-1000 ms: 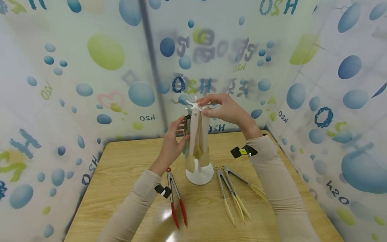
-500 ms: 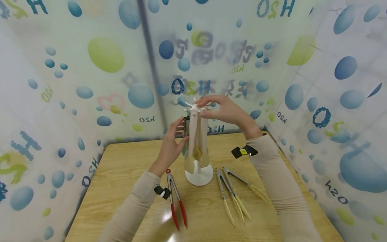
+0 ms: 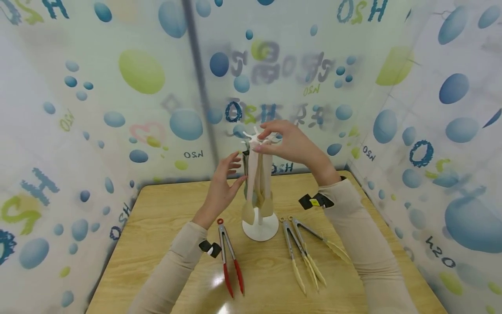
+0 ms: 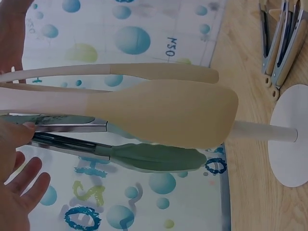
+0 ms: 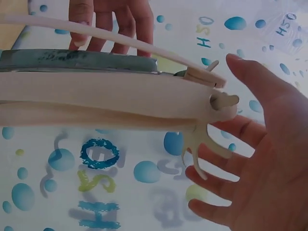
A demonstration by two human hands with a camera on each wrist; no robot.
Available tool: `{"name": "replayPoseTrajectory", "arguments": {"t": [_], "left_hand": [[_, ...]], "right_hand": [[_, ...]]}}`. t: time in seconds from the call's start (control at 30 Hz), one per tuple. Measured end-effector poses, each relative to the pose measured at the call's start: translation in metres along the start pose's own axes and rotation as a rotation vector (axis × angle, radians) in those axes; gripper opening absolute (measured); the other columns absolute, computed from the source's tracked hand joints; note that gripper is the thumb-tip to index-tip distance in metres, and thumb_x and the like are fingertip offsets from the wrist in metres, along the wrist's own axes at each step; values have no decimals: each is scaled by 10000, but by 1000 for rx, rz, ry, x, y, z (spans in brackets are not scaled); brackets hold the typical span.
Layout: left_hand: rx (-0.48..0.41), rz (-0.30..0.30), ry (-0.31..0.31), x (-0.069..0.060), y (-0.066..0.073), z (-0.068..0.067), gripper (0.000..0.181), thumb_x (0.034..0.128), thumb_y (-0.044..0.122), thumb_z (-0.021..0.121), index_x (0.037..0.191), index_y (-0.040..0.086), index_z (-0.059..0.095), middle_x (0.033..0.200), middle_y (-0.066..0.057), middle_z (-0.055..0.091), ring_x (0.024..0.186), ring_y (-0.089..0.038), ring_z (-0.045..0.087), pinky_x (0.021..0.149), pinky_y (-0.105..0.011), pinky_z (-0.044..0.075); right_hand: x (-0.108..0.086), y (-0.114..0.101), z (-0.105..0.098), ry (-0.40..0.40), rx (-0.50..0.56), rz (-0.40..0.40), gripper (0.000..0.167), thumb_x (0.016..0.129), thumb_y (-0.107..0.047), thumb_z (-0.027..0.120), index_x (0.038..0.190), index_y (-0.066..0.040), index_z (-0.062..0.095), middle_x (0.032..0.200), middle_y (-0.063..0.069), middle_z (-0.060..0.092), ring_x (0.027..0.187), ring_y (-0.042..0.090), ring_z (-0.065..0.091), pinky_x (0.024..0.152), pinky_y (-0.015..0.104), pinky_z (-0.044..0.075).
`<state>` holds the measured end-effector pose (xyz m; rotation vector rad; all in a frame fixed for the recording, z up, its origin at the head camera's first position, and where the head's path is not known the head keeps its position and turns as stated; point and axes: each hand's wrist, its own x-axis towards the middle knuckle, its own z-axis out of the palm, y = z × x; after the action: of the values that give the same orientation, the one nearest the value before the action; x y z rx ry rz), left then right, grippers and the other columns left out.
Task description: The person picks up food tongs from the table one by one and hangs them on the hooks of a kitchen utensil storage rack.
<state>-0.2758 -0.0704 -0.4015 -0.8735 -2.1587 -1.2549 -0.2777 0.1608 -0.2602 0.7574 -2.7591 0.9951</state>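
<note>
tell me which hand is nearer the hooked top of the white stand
Right. The right hand is right at the hooked top, fingers and thumb spread; the left hand is lower, at the hanging green tongs.

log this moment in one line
left hand: at green tongs | right hand: at rack top | red tongs: on table

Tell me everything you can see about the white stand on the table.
The white stand stands upright on the wooden table, red tongs to its left and cream-tipped tongs to its right. It has a flat round base, a slender post and several thin, curved hooks on top. It may be plastic or coated metal. Pale utensils hang from it, one with a hook through its handle, hiding much of the post. The right grip is at the hooks; contact is unclear.
</note>
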Motion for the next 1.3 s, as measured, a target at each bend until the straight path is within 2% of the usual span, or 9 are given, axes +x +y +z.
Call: {"name": "replayPoseTrajectory", "arguments": {"t": [0.17,0.3,0.4,0.57,0.77,0.9,1.03,1.17,1.3], "left_hand": [[34,-21,-11,-3,0,-8,699,912,86,702,1518,123,355,1367,-150,513,1193,-305,593,967,-482,544],[67,-26,-12,-10,-3,-13,672,912,88,704,1501,129,383,1368,-148,511,1195,-301,594,979,-473,536],[101,-61,-17,-18,-6,-15,610,922,90,690,1471,100,422,1349,-155,513,1187,-308,594,976,-482,528],[235,-244,-77,-38,-13,-13,536,946,147,661,1435,49,464,1297,-180,541,1147,-338,608,919,-484,546],[382,-470,-221,-70,-26,0,572,933,217,678,1406,-34,477,1280,-265,552,1037,-382,639,841,-477,569],[449,-619,-320,-91,-33,11,634,918,280,696,1407,-53,466,1298,-301,529,952,-416,642,677,-459,579],[495,-784,-419,-111,-40,23,692,905,342,701,1402,-70,452,1300,-309,501,1011,-472,597,683,-506,561],[536,-858,-461,-127,-44,34,698,877,371,731,1330,-97,482,1185,-297,523,969,-464,590,708,-532,551],[572,-856,-452,-138,-45,42,710,831,358,782,1267,-125,497,1075,-285,533,888,-448,601,675,-516,552]], "right_hand": [[-4,-16,3,45,-77,65,471,864,-555,694,1152,-182,707,1493,55,509,1418,257,430,1107,517,426],[-7,-28,7,89,-143,102,459,869,-549,692,1135,-175,700,1310,45,633,1144,232,606,926,450,526],[-9,-34,10,121,-165,127,447,871,-547,691,1117,-174,700,1213,25,669,944,200,630,797,396,534],[-12,-40,15,172,-193,154,447,865,-570,685,1068,-172,711,1081,14,708,811,175,639,684,353,526],[-11,-43,18,182,-240,170,439,879,-564,671,1080,-177,719,980,6,728,757,168,641,633,336,518],[-11,-44,19,171,-262,170,425,898,-551,654,1102,-184,721,968,5,734,753,173,642,633,337,517],[-11,-46,21,167,-265,173,424,907,-542,648,1133,-192,721,1002,9,743,776,173,656,654,346,528],[-10,-46,22,160,-272,179,437,910,-531,650,1177,-191,714,1076,20,746,814,188,674,690,365,542],[-10,-47,21,153,-284,179,462,909,-528,652,1219,-190,707,1152,20,737,881,199,689,738,380,554]]}}
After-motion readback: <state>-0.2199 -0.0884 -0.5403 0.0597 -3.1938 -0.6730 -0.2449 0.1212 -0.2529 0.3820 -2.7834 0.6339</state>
